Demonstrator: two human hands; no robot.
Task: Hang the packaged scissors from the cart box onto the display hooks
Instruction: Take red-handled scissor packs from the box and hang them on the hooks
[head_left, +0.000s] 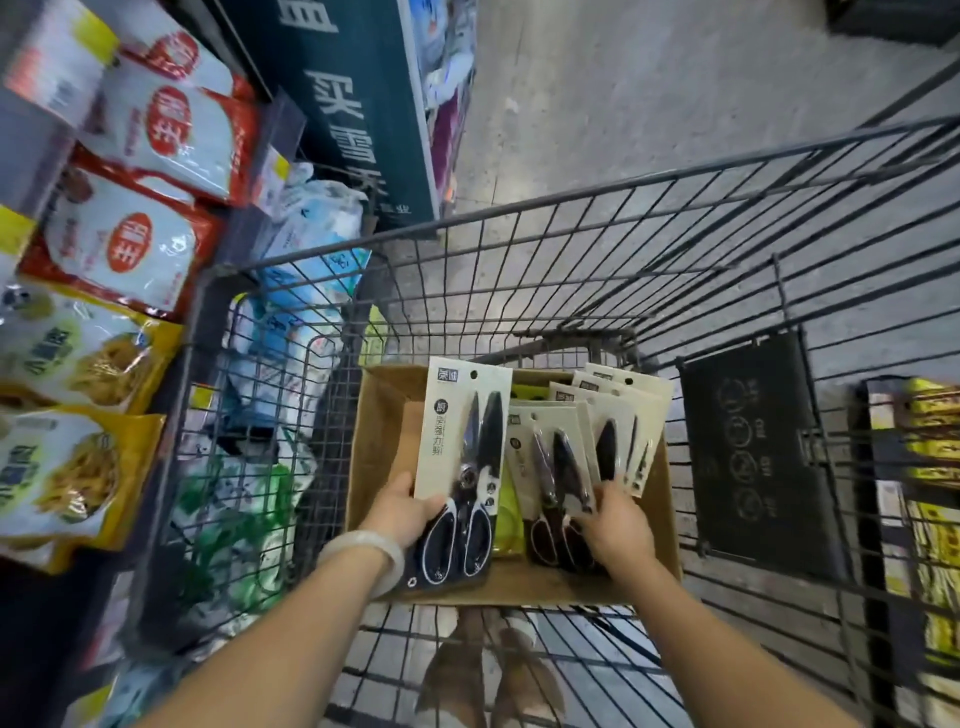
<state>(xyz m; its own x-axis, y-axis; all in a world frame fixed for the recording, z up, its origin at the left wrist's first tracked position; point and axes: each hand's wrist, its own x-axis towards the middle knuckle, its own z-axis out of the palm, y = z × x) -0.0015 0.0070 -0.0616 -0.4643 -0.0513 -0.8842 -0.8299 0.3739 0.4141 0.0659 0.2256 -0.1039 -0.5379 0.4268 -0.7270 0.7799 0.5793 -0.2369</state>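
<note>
I look down into a wire cart (571, 244) that carries an open cardboard box (379, 441). The box holds the stock of packaged scissors.

Left hand (410, 512): closed around the lower left edge of one scissors pack (462, 457), thumb on the card face, the other digits hidden behind it. The pack is raised above the left part of the box, upright, with its hang hole (474, 374) at the far end.

Right hand (615, 525): fingers spread narrowly and resting on the handle end of the front pack in the fanned stack (587, 431), which leans in the right part of the box. I cannot tell whether it grips that pack or only presses on it.

Handling judgement: each pack is a flat card with a clear blister over steel blades. I expect it to be stiff, fairly light, and heaviest toward the handles. The blister looks slippery, so I hold the card edges, not the plastic. I keep the grip low so the hang hole stays free for the hook.

Display hooks: none identifiable in this view. Shelves of bagged goods (130, 249) stand at the left.
</note>
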